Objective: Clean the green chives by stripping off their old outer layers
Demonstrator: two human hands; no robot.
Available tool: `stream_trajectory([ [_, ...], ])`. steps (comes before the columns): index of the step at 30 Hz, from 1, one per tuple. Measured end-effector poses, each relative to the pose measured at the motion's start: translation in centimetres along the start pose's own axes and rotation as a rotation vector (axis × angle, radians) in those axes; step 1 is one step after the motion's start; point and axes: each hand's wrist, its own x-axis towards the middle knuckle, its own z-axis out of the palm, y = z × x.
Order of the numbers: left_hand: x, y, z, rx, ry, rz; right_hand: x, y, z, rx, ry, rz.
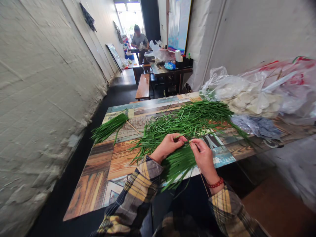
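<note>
A bunch of long green chives (pixel 181 163) fans out towards me over the table's near edge. My left hand (pixel 171 144) is closed at the bunch's upper end, pinching the stems between thumb and fingers. Close beside it, my right hand (pixel 203 158) has its thumb and forefinger pressed together. From under this hand a thin wooden skewer (pixel 204 183) slants down towards my wrist; my fingers hide its upper part. A loose heap of chives (pixel 190 117) spreads just beyond both hands. Farther left lies a neat bundle of chives (pixel 111 126) with another skewer (pixel 134 127) sticking out.
Clear plastic bags (pixel 256 95) with pale contents stand at the table's right, beside a crumpled grey cloth (pixel 256 126). Past the patchwork wooden table (pixel 92 176) are a bench (pixel 143 86) and further tables. A person (pixel 139 40) sits at the back. A white wall (pixel 46 98) runs along the left.
</note>
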Motion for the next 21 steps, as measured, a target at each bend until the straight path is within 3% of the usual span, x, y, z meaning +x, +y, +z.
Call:
stream_trajectory([
  [21, 0.16, -0.12, 0.25, 0.033, 0.042, 0.024, 0.01, 0.18, 0.11, 0.006, -0.003, 0.014],
])
